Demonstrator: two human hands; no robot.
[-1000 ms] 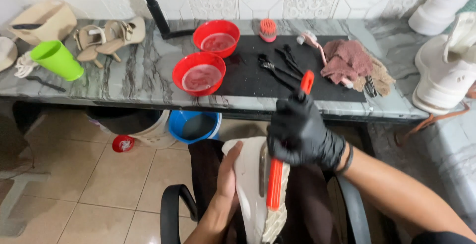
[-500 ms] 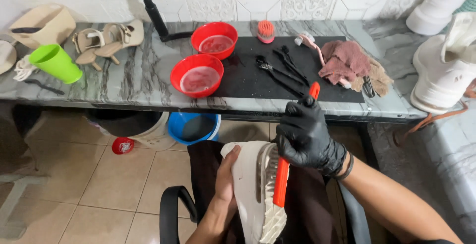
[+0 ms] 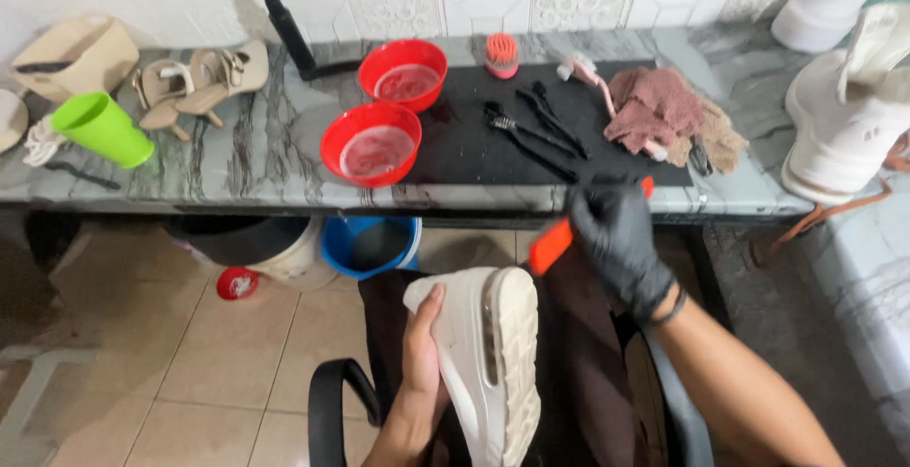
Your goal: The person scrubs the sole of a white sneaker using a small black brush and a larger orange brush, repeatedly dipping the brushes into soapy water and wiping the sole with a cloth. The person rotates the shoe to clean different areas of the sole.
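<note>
My bare left hand [image 3: 424, 358] grips a white sneaker [image 3: 488, 353] by its side, sole turned to the right, over my lap. In a black glove, my right hand [image 3: 618, 239] holds an orange brush [image 3: 553, 242] lifted clear of the sole, above and right of the shoe's toe. The brush head points down and left; its handle tip shows red past the glove, near the table's front edge.
A marble table [image 3: 246, 154] carries two red bowls [image 3: 372, 142] of water, a black mat [image 3: 493, 145] with small brushes, a brown rag [image 3: 664, 111], a green cup [image 3: 100, 128] and sandals [image 3: 199, 78]. White shoes [image 3: 844, 126] sit right. A blue bucket [image 3: 370, 239] stands underneath.
My right hand lifted the orange brush off the sneaker's sole and moved it up and right toward the table edge. The left hand kept holding the shoe.
</note>
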